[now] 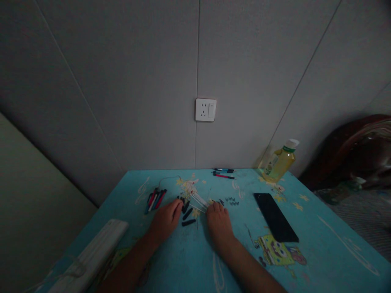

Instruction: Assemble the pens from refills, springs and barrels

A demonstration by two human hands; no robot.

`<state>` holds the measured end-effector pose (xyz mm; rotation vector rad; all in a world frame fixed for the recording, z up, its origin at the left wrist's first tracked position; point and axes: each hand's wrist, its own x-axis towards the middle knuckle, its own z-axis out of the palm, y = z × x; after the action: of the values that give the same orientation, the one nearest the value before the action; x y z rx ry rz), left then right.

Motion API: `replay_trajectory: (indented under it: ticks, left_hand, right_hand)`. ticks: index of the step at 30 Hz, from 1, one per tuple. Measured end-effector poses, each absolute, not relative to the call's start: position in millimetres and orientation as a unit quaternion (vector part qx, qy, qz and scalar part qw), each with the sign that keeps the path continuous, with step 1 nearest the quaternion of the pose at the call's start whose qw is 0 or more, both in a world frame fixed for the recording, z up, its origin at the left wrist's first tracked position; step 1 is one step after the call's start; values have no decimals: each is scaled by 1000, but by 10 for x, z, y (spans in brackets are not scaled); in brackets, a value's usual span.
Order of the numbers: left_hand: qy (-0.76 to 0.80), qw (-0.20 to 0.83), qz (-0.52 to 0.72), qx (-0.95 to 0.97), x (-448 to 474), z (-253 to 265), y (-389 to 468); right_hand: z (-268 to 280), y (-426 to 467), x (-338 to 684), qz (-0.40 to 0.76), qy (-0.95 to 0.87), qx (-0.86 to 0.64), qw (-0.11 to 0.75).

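Note:
My left hand (pixel 167 218) is closed in a pinch beside several short black tube-like pieces (pixel 187 214) on the table; what its fingertips hold is hidden. My right hand (pixel 218 220) rests with curled fingers at the near ends of several thin white rods (pixel 200 200), and I cannot make out what is in it. Small dark pieces (pixel 221 201) lie just past its fingers. Left of the black pieces is a bunch of red, blue, white and dark pen barrels (pixel 156 200). Small grey clip-like parts (pixel 232 201) sit in rows to the right.
Several slim pens (pixel 224 172) lie near the wall. A bottle of yellow liquid (pixel 278 163) stands at the back right corner. A black phone-like slab (pixel 275 217) lies on the right of the blue printed tablecloth (pixel 244 260). A white power strip (pixel 91 256) is at left.

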<state>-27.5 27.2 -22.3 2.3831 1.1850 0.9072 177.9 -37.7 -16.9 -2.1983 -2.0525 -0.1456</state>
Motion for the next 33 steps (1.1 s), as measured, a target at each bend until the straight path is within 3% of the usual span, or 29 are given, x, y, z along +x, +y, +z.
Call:
replay_trajectory:
  ticks: [7,16,24,33]
  left_hand:
    - [425,162,328,828,-270,-245,292]
    - [436,183,309,825,-242,-231,262]
    - [402,144,271,863,-229,-163,192]
    - [393,99,227,886,-199,-117,144]
  right_hand:
    - [-86,-385,1956,-22,-684,-720,114]
    - [-31,-346,1967,180,-706,-590,347]
    - [95,-358,1947,178,-724,-505,435]
    - [139,-350,1998,167,-655,-538,505]
